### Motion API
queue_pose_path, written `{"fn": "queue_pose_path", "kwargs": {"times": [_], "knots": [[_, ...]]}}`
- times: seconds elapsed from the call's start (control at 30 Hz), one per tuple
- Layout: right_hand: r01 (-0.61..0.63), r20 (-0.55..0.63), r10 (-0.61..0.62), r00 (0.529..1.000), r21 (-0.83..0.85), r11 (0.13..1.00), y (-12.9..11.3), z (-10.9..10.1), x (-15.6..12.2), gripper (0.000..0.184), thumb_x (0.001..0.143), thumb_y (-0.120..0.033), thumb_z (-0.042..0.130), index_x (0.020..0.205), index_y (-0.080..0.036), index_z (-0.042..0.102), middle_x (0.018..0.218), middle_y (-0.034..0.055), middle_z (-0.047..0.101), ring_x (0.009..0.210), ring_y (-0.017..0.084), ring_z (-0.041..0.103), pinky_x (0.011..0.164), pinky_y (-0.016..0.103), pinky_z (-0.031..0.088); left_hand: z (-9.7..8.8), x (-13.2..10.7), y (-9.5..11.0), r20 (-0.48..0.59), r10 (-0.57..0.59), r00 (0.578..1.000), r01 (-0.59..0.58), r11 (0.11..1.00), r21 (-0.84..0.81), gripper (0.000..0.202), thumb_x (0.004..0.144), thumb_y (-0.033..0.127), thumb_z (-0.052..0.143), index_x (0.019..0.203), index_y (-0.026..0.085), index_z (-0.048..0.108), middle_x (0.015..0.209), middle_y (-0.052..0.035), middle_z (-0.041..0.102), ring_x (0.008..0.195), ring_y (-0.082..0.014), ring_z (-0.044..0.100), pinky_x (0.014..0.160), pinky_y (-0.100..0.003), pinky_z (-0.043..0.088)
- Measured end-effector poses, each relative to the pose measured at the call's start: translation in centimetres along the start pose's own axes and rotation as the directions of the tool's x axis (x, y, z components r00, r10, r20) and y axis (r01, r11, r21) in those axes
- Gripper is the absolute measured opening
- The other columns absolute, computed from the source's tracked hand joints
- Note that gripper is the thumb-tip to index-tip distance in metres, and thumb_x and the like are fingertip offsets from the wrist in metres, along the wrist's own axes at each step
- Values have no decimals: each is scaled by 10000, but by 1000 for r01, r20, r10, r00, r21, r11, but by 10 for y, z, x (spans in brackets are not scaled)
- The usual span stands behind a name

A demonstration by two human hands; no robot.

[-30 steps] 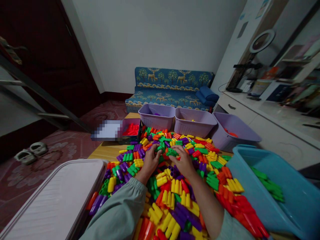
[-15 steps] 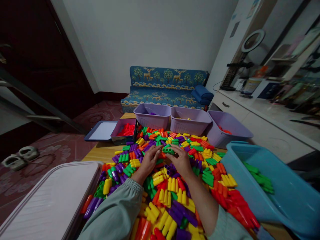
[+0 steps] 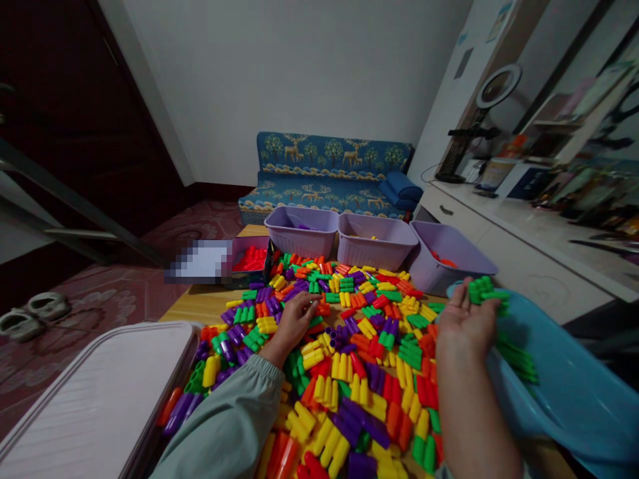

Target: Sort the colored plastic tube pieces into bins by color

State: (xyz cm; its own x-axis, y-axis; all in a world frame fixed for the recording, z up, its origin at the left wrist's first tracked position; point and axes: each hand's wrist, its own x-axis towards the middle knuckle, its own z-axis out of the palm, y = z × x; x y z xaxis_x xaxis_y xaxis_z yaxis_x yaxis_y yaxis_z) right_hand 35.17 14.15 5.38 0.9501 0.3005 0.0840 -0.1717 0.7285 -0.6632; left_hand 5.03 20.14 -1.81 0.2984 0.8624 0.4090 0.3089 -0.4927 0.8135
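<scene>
Bright plastic tube-shaped building blocks (image 3: 342, 366) in yellow, green, purple, orange and red are spread across the table. My left hand (image 3: 295, 322) hovers low over the middle of them, its fingers curled together beside an orange block (image 3: 323, 310). What those fingers hold, if anything, is hidden. My right hand (image 3: 468, 326) is at the near left rim of a blue tub (image 3: 564, 352), palm turned up, with green blocks (image 3: 483, 291) at its fingers above the tub. More green blocks (image 3: 519, 359) lie inside the tub.
Three lilac bins (image 3: 377, 246) line the table's back edge, holding a few blocks. A dark box of red blocks (image 3: 252, 258) stands at back left. A pale ribbed lid (image 3: 100, 399) covers the near left. Beyond is a blue patterned sofa (image 3: 319, 189); a white counter (image 3: 539, 226) runs along the right.
My right hand has left the middle of the pile and swung right to the blue tub, carrying green blocks. My left hand has stayed over the pile, nearly in place.
</scene>
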Motion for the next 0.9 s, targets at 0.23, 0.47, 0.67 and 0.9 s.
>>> {"fn": "queue_pose_path", "kwargs": {"times": [0.23,0.47,0.67,0.9], "knots": [[-92,30,89,996,111,990,1,-22,20,459,884,-534,185,771,-232,511,1223,105,471,1179,143,541,978,343,482,0,0,0,1,-3,1000,3,1000,10,220,872,284,522,943,188,707,894,-72,677,838,-181,616,767,-299,481],[-116,94,114,989,9,993,-5,-2,-16,357,817,-525,348,835,-230,549,1215,83,544,1118,159,586,932,381,501,0,0,-1,2,-5,1000,5,1000,28,207,865,239,522,939,175,704,889,-75,677,824,-175,616,743,-292,478],[226,538,319,780,-718,658,26,5,-48,216,731,-393,603,830,-209,662,858,56,674,875,213,643,864,408,482,1,0,1,-9,-27,1000,28,994,103,201,839,241,547,930,158,706,869,-84,673,799,-179,616,701,-287,476],[773,649,459,607,-615,-154,47,-11,-62,273,755,-213,621,1018,-245,691,995,84,603,963,216,569,824,310,440,1,0,4,57,-74,996,63,983,170,261,778,261,607,988,133,695,881,-86,657,717,-158,604,648,-271,478]]}}
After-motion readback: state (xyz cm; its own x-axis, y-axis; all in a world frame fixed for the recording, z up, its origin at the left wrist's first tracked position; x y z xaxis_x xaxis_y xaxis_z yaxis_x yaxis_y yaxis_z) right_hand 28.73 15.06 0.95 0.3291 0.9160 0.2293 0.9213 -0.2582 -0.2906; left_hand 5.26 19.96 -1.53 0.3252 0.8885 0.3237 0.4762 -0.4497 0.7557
